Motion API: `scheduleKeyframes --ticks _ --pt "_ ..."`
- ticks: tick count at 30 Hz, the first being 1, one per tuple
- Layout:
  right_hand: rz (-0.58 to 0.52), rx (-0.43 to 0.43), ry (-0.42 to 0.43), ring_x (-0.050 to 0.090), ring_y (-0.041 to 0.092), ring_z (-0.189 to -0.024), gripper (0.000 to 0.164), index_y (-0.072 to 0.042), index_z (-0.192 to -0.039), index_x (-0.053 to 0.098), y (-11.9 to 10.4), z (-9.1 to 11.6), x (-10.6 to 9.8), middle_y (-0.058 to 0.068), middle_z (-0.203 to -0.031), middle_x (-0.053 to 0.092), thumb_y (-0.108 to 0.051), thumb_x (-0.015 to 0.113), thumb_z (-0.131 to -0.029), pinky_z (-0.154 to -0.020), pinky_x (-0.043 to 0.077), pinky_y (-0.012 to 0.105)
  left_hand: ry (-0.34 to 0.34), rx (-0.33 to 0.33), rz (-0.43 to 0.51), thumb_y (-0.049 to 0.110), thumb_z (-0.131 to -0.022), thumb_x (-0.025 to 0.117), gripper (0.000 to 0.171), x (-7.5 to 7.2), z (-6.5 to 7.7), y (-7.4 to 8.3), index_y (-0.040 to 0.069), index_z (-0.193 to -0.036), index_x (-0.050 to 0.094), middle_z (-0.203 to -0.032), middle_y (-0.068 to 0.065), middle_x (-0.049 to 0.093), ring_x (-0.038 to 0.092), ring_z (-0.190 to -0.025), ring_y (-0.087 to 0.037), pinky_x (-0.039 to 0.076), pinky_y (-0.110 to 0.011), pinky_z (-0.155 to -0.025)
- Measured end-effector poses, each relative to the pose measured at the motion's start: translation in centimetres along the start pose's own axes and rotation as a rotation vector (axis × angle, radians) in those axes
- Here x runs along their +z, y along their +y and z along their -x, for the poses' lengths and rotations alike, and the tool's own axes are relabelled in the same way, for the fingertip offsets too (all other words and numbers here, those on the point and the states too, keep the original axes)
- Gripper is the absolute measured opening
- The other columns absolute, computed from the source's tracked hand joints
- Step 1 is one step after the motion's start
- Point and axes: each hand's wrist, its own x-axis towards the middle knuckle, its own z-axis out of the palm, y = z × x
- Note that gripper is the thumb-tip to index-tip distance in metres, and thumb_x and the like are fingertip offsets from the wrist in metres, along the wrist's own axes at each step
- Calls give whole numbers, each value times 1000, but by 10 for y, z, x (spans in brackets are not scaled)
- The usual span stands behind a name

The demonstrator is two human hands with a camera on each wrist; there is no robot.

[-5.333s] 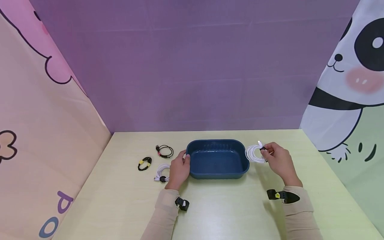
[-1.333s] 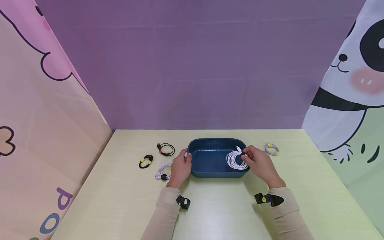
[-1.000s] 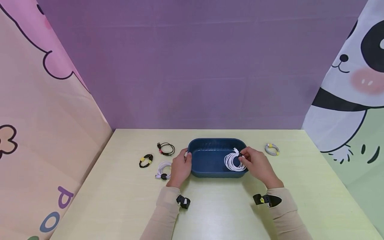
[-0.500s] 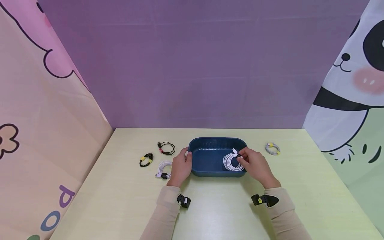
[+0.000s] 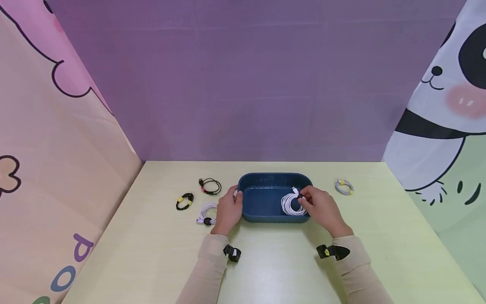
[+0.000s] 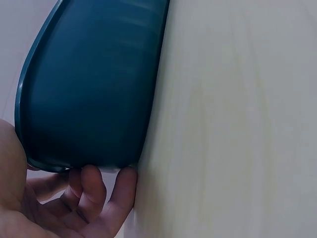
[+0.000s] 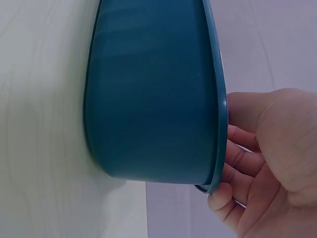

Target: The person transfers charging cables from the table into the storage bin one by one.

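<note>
A blue plastic basin (image 5: 265, 219) stands on the table. My left hand (image 5: 229, 210) holds its left end, thumb at the rim and fingers bent against the outer wall, as the left wrist view shows. At the basin's right end, my right hand (image 5: 322, 207) pinches a coiled white cable (image 5: 290, 206) by its black tie. The coil is inside the basin, over its right part, with the plug pointing to the back. In the right wrist view, the right hand (image 7: 277, 158) reaches over the basin rim (image 7: 221, 119), and the wall hides the cable.
Left of the basin lie a black cable with a red tie (image 5: 210, 186), a black coil with yellow ties (image 5: 184, 202) and a white coiled cable (image 5: 206, 214) partly behind my left hand. A grey coil with yellow ties (image 5: 344, 187) lies to the right. A purple backdrop (image 5: 243, 84) rises behind the table.
My right hand has carried the white cable from right of the basin to inside it, lately shifting slightly left. The grey coil, earlier out of sight, shows now. My left hand keeps its place.
</note>
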Motion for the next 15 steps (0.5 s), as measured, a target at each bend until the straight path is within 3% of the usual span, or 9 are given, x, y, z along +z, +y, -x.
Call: scheduleKeyframes --ticks 15 --pt "43 -71 -56 59 15 -73 18 0 -107 68 1 -10 -1 6 -87 72 -13 71 -96 -70 52 35 4 -1 -2 27 -106 52 39 1 -2 0 9 -140 60 -79 -5 63 55 -68 -19 42 -32 -63"
